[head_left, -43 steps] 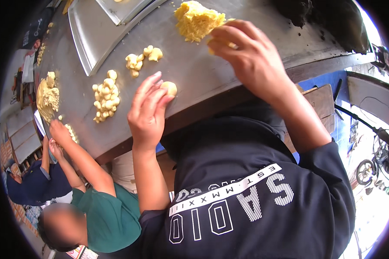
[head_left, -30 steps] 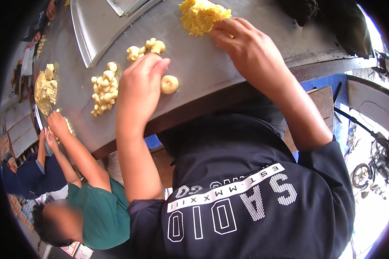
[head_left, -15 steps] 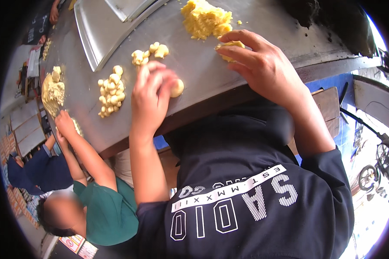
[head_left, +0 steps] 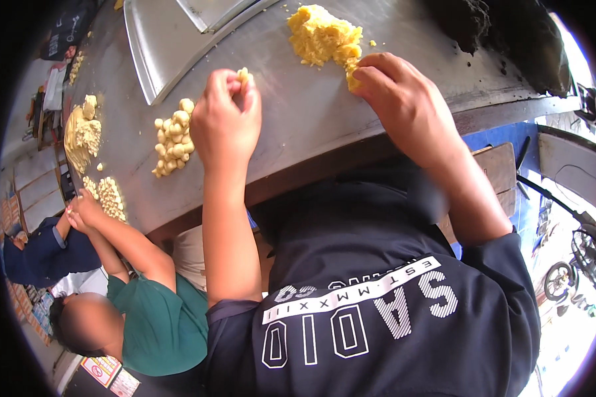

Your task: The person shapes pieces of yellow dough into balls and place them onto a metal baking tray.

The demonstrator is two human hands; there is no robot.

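My right hand (head_left: 407, 102) pinches yellow clump (head_left: 351, 78); yellow mound (head_left: 321, 36) just far-left, nearer it than left hand (head_left: 228, 126), which pinches pale dough piece (head_left: 244, 75).

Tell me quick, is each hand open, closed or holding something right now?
Left hand: closed, pinching a small, pale-yellow dough piece.
Right hand: touching a crumbly, bright-yellow clump; whether gripping it cannot be told.

Against the lower right edge of a crumbly yellow mound (head_left: 321, 33) on the worktop (head_left: 298, 122), the right grip (head_left: 407, 99) pinches a yellow lump (head_left: 351, 79). Left of the mound are a metal tray (head_left: 153, 46), the left grip (head_left: 225, 122) pinching a small pale piece (head_left: 244, 75), and a cluster of pale balls (head_left: 173, 142).
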